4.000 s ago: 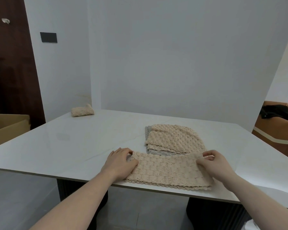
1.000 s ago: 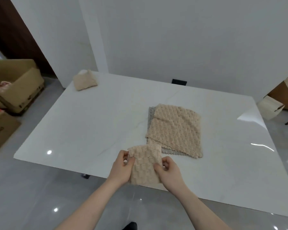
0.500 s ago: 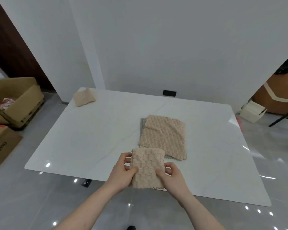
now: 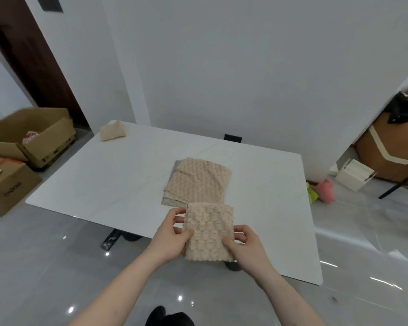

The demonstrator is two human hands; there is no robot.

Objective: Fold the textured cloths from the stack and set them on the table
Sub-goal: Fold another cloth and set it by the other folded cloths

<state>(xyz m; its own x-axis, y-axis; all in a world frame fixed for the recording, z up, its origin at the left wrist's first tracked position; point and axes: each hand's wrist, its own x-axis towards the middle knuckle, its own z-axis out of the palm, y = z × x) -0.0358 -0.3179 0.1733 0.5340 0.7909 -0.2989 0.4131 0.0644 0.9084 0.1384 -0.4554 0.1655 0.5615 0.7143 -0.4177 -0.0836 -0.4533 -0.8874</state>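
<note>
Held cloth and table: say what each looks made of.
Cloth: soft beige fabric, probably plush microfibre or knit; its raised bumpy weave, wavy edges and limp fold suggest so. Table: white polished stone or a stone-look slab; it shows faint veins and glossy reflections.

A: What colour and pattern is the folded cloth [image 4: 209, 230]?

B: Beige, with a raised bubble weave. The stack [image 4: 198, 182] beyond it shows the same beige weave on top, with a grey cloth [image 4: 176, 166] edging out at its far-left corner.

A: And the table [image 4: 118, 180]?

B: White, faintly veined, glossy. The small folded cloth [image 4: 112, 134] at its far-left corner is beige too. Left, the cardboard boxes [image 4: 31, 135] are brown.
</note>
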